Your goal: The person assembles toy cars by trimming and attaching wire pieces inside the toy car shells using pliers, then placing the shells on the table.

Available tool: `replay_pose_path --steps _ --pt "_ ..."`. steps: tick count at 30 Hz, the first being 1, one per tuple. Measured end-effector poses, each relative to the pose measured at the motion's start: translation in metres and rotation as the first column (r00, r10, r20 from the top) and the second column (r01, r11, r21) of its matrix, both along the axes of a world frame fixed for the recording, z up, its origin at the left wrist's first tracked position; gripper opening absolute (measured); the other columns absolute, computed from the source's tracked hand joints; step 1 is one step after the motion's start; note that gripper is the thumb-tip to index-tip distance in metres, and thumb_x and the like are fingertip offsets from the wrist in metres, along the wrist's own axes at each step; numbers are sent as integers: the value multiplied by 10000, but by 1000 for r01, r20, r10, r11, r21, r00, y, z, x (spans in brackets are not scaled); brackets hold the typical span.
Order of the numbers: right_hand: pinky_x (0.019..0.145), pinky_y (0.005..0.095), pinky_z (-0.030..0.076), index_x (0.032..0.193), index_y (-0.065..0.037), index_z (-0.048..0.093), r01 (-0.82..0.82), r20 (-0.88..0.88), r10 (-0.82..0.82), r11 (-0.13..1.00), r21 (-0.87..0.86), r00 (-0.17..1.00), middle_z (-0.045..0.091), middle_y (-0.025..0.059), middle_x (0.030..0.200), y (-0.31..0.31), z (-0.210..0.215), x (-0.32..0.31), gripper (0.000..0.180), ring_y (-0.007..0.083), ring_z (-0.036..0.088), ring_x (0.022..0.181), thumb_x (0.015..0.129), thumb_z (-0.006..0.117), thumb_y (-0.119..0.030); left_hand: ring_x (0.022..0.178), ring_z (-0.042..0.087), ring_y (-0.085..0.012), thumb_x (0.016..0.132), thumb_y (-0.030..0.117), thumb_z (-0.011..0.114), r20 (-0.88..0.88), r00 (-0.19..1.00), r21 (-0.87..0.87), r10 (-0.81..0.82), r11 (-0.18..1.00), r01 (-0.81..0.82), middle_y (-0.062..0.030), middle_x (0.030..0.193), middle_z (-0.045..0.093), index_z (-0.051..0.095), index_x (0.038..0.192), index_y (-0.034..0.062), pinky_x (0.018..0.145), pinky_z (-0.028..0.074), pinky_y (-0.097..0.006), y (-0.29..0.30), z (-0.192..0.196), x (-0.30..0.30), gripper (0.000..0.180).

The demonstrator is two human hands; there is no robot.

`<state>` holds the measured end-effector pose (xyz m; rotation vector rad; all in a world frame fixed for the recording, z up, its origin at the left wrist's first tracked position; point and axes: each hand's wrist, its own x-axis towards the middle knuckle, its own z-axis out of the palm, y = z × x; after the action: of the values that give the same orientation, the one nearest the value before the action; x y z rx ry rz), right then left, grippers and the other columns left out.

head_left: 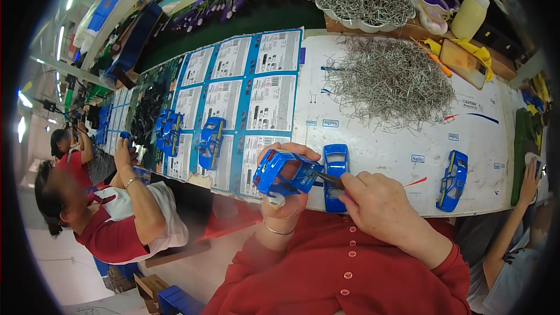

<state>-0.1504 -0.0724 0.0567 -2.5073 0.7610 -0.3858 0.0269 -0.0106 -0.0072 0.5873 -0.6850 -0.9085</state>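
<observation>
My left hand [287, 211] is wrapped round a blue toy car body [279, 170], tilted so that its window openings show. A whitish band [276, 200] sits at one of this hand's fingers. In my right hand [379, 201] a slim dark tool [329, 180] is pinched, its tip reaching into the car body; whether it is tweezers or another tool, I cannot tell. Between my hands, a second blue toy car [336, 163] lies on the table, partly hidden by the tool and fingers. Farther right lies another blue toy car [452, 181].
Thin metal wire pins are heaped [391, 84] on the white table board [373, 146], with more in a white bowl [361, 24] behind. An orange-handled tool [438, 64] and yellow bottle [470, 14] stand back right. Blue cars [210, 143] rest on printed sheets at left. Co-workers sit both sides.
</observation>
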Motion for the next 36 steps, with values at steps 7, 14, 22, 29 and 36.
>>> replay_pose_path --steps 7,14,22,29,36 --pt "578 386 475 973 -55 566 -1 -40 3 999 50 999 570 97 739 -2 1 0 237 283 591 663 793 670 -170 966 614 -365 849 470 599 7 1000 -77 -4 997 4 -155 1143 591 489 1312 162 803 547 -458 -5 1 1 567" --pt "578 379 475 985 -54 575 -13 -53 15 1000 28 998 575 94 742 -3 1 0 244 277 592 671 791 670 -169 959 619 -357 841 479 593 -21 999 -47 -38 998 37 -148 1143 591 488 1321 160 805 542 -459 -5 -1 4 586" --pt "570 382 475 973 -57 568 -17 -69 20 999 37 997 575 98 738 -5 1 -2 235 283 594 657 796 667 -175 978 615 -329 834 451 622 -97 994 78 -40 996 47 -178 1091 590 465 1286 82 832 530 -426 -7 18 -3 604" --pt "546 378 481 926 -52 540 -31 -35 31 999 10 999 567 105 732 -5 -2 -2 209 279 584 621 813 652 -189 974 625 -290 656 -43 538 -16 998 220 63 974 -58 -208 1022 610 469 1164 -20 829 527 -369 -9 13 -6 513" --pt "552 370 480 918 -55 540 -34 -33 33 999 -10 999 567 97 730 -6 -9 -1 208 270 585 629 805 657 -185 953 636 -299 655 -125 418 36 994 290 103 951 -109 -217 994 615 465 1125 -17 817 537 -372 -12 18 -8 485"
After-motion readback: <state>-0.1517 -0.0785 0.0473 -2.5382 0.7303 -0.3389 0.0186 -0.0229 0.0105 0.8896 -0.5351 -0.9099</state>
